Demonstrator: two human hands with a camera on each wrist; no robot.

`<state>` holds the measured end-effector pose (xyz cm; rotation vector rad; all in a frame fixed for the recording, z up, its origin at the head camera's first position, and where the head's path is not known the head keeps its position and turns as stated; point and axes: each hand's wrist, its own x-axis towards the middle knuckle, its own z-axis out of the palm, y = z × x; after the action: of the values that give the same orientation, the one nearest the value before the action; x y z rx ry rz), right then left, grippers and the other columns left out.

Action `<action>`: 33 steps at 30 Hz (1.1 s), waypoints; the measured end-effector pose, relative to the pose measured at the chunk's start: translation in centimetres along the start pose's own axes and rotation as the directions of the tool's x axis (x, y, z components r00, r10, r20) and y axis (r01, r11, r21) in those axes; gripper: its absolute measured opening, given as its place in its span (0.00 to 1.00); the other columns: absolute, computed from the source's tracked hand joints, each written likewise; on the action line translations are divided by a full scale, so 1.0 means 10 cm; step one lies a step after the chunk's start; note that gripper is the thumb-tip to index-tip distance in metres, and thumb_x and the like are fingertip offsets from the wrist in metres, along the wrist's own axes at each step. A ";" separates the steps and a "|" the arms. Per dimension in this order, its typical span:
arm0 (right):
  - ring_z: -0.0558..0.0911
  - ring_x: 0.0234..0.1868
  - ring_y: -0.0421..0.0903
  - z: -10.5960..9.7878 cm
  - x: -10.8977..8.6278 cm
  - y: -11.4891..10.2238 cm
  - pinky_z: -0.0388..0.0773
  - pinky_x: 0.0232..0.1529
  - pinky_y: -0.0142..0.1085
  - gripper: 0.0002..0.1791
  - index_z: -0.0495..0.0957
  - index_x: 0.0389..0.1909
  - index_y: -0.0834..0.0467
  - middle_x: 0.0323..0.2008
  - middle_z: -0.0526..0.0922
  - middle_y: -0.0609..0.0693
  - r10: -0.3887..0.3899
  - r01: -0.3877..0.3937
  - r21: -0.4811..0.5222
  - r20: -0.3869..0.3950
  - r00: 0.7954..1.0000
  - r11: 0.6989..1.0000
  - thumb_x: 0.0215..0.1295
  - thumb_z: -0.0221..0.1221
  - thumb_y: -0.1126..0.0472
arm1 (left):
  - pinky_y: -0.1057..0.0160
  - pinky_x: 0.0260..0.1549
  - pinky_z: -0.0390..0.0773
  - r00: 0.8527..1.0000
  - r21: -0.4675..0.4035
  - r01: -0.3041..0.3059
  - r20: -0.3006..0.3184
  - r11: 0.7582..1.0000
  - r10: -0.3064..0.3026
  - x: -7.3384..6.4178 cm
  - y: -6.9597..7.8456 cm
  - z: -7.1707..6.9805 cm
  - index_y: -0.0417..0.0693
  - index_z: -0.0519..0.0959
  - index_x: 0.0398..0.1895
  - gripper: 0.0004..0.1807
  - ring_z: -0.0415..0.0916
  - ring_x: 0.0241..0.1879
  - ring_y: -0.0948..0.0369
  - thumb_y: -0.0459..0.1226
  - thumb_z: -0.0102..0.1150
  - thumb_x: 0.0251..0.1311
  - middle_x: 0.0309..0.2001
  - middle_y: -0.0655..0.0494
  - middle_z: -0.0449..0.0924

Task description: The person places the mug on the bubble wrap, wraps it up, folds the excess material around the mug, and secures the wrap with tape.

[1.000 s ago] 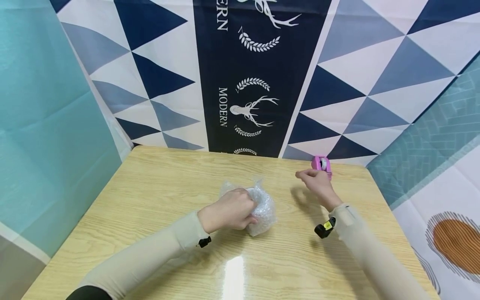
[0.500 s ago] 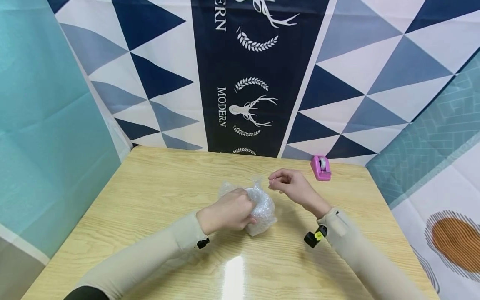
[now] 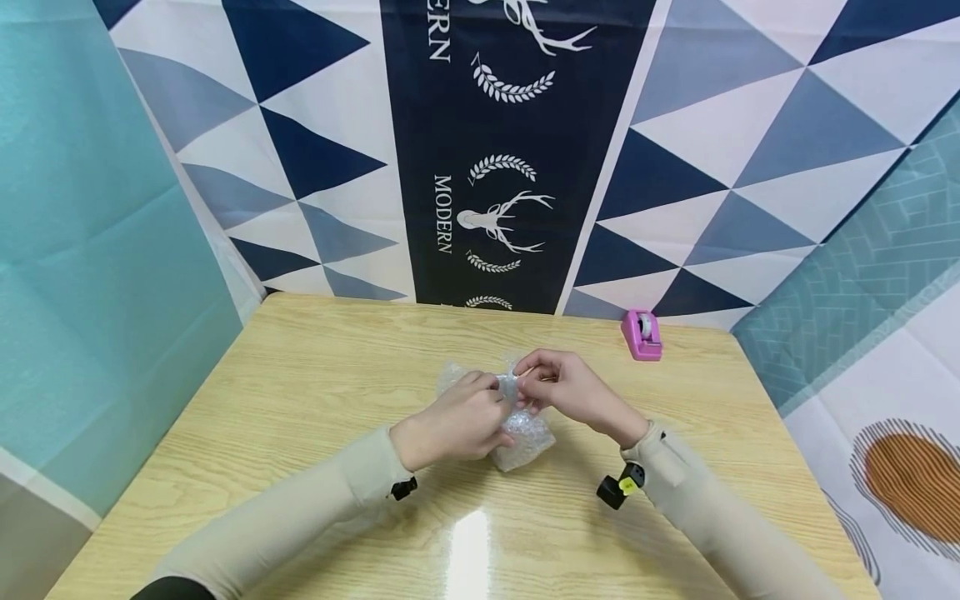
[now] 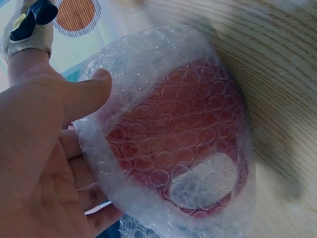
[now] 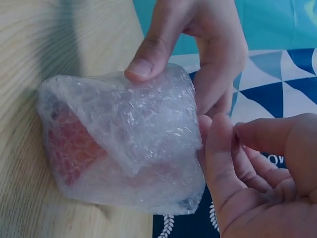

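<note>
A package in bubble wrap [image 3: 527, 442] stands on the table, and the left hand [image 3: 457, 418] grips its upper part. Through the clear wrap, the left wrist view shows a red object [image 4: 173, 124] with a pale oval patch; its kind is hard to tell. The left thumb [image 5: 143, 67] lies on the folded wrap in the right wrist view. Close against the package's upper edge is the right hand [image 3: 568, 387], thumb and forefinger pinched together. What they pinch looks like a small piece of clear tape, barely visible.
A pink tape dispenser [image 3: 642, 336] stands at the back right of the wooden table [image 3: 337, 350]. Patterned cloth [image 3: 300, 125] hangs right behind the table's far edge, with teal cloth [image 3: 90, 250] along the left side.
The right hand has moved left from beside the tape dispenser to the package's upper edge. The left hand has stayed in place, holding the package.
</note>
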<state>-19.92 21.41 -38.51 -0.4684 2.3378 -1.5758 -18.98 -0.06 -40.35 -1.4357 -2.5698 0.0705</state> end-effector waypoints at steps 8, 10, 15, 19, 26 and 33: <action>0.86 0.35 0.47 0.02 -0.01 -0.02 0.88 0.39 0.39 0.12 0.76 0.53 0.69 0.35 0.86 0.58 0.013 -0.012 -0.033 0.031 0.999 0.999 0.73 0.56 0.69 | 0.57 0.64 0.75 0.997 -0.205 -0.066 -0.060 0.976 0.055 0.00 -0.16 0.04 0.48 0.85 0.44 0.22 0.81 0.52 0.56 0.56 0.66 0.63 0.37 0.61 0.87; 0.86 0.35 0.47 0.02 -0.01 -0.02 0.88 0.39 0.40 0.10 0.77 0.51 0.68 0.34 0.87 0.58 -0.003 0.006 -0.049 0.046 0.999 0.999 0.73 0.56 0.69 | 0.62 0.58 0.79 0.994 -0.324 -0.071 -0.107 0.944 0.038 -0.01 -0.23 0.03 0.47 0.86 0.42 0.19 0.83 0.48 0.58 0.53 0.66 0.66 0.38 0.59 0.88; 0.84 0.37 0.47 0.00 -0.01 -0.02 0.87 0.41 0.39 0.07 0.78 0.47 0.67 0.35 0.86 0.57 -0.062 0.071 -0.086 0.108 0.992 0.994 0.73 0.57 0.69 | 0.67 0.43 0.85 0.962 -0.620 -0.020 -0.226 0.785 -0.154 -0.01 -0.37 -0.07 0.41 0.85 0.43 0.08 0.87 0.42 0.58 0.38 0.62 0.70 0.41 0.50 0.89; 0.82 0.39 0.47 -0.01 -0.02 -0.04 0.86 0.42 0.39 0.06 0.79 0.46 0.68 0.35 0.84 0.57 -0.094 0.111 -0.104 0.161 0.982 0.988 0.74 0.58 0.69 | 0.66 0.46 0.85 0.959 -0.754 0.008 -0.180 0.657 -0.218 0.01 -0.42 -0.11 0.38 0.77 0.58 0.15 0.86 0.49 0.53 0.29 0.59 0.69 0.52 0.44 0.86; 0.81 0.38 0.47 0.00 -0.02 -0.05 0.84 0.42 0.37 0.07 0.79 0.47 0.67 0.35 0.83 0.55 -0.102 0.127 -0.122 0.191 0.976 0.984 0.73 0.59 0.68 | 0.68 0.45 0.85 0.969 -0.801 -0.015 -0.160 0.598 -0.189 0.05 -0.38 -0.09 0.39 0.70 0.68 0.25 0.86 0.46 0.56 0.29 0.60 0.70 0.47 0.47 0.87; 0.82 0.39 0.46 0.01 -0.04 -0.04 0.84 0.43 0.36 0.10 0.79 0.51 0.67 0.37 0.84 0.54 -0.065 0.090 -0.141 0.173 0.983 0.986 0.73 0.60 0.67 | 0.67 0.39 0.86 0.933 -0.716 -0.012 -0.259 0.698 -0.250 0.03 -0.36 -0.10 0.40 0.79 0.55 0.15 0.86 0.34 0.61 0.28 0.61 0.67 0.34 0.52 0.88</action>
<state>-19.49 21.31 -38.16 -0.7056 2.3409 -1.3422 -21.94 -1.77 -38.86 -1.2892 -2.4641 -1.2163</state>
